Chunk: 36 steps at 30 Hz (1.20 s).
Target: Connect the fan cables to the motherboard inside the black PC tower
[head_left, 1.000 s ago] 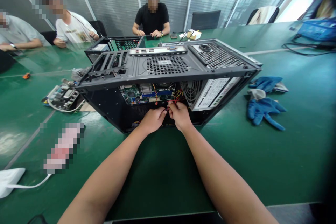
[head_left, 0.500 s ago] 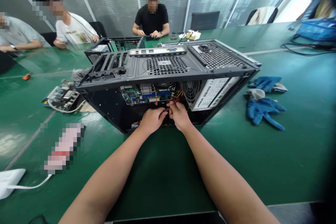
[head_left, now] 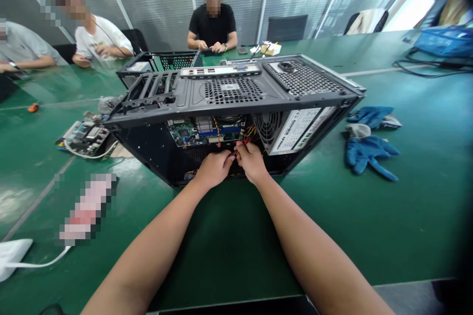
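A black computer case (head_left: 236, 106) lies before me with its side open toward me. Inside it show a motherboard (head_left: 185, 133) and a power supply (head_left: 301, 130) with a fan grille and white label. My left hand (head_left: 216, 167) reaches into the opening, its thumb and fingers pinched on thin cables. Close beside it, my right hand (head_left: 251, 160) is closed on the red and dark cables (head_left: 242, 142) that come from near the power supply. The fingertips of both hands nearly meet. What exactly sits between them is small and partly hidden.
Blue work gloves (head_left: 371, 152) lie on the right. At left are a circuit board (head_left: 86, 135), a pixelated phone-like object (head_left: 88, 209) and a white adapter (head_left: 13, 256) with its cable. Another open case (head_left: 158, 61) stands behind mine. Several people sit across the green table (head_left: 406, 226).
My hands hold nearly the same place, fingertips shifting slightly at the cables. The whole view has moved a little. A person at the far left has raised a hand.
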Available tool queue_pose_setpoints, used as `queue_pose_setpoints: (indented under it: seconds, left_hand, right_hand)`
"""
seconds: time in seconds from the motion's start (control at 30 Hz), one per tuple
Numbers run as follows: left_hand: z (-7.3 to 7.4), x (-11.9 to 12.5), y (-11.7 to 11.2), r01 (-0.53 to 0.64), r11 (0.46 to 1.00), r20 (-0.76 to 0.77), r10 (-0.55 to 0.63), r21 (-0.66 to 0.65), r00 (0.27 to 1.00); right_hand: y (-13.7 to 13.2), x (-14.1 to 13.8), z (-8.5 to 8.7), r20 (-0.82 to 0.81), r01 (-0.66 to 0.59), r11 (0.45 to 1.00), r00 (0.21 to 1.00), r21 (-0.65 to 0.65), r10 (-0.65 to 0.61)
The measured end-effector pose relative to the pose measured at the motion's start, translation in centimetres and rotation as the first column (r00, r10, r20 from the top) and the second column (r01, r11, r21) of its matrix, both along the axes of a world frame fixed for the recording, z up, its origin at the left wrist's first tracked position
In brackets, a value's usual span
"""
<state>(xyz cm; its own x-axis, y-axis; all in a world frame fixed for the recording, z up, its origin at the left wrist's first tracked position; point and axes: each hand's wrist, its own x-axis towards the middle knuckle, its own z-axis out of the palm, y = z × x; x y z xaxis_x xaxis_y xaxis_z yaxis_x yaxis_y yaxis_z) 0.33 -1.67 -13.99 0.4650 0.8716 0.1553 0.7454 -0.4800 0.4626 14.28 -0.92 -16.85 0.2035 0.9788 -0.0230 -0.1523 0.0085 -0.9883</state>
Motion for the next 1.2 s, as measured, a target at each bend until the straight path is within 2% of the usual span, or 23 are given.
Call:
queue_pose_setpoints:
  seconds: [0.27, 0.6, 0.9, 1.2]
  left_hand:
    - [0.4, -0.2, 0.4, 0.078, 0.985, 0.23, -0.041, -0.153, 0.972]
    - [0.5, -0.2, 0.5, 0.056, 0.996, 0.192, -0.042, -0.069, 0.981]
    - [-0.1, -0.1, 0.2, -0.026, 0.997, 0.102, 0.018, 0.072, 0.995]
    - [0.0, 0.0, 0.6, 0.048, 0.997, 0.158, -0.039, -0.058, 0.987]
  right_hand:
    - [-0.2, 0.0, 0.3, 0.02, -0.005, 1.0, 1.0, -0.007, 0.005]
    - [-0.2, -0.1, 0.7, -0.052, -0.01, 0.999, 0.999, -0.045, 0.008]
    - [-0.2, -0.1, 1.0, -0.111, -0.026, 0.997, 0.994, -0.066, 0.019]
    - [-0.2, -0.1, 0.8, -0.046, -0.037, 0.998, 0.998, -0.042, 0.035]
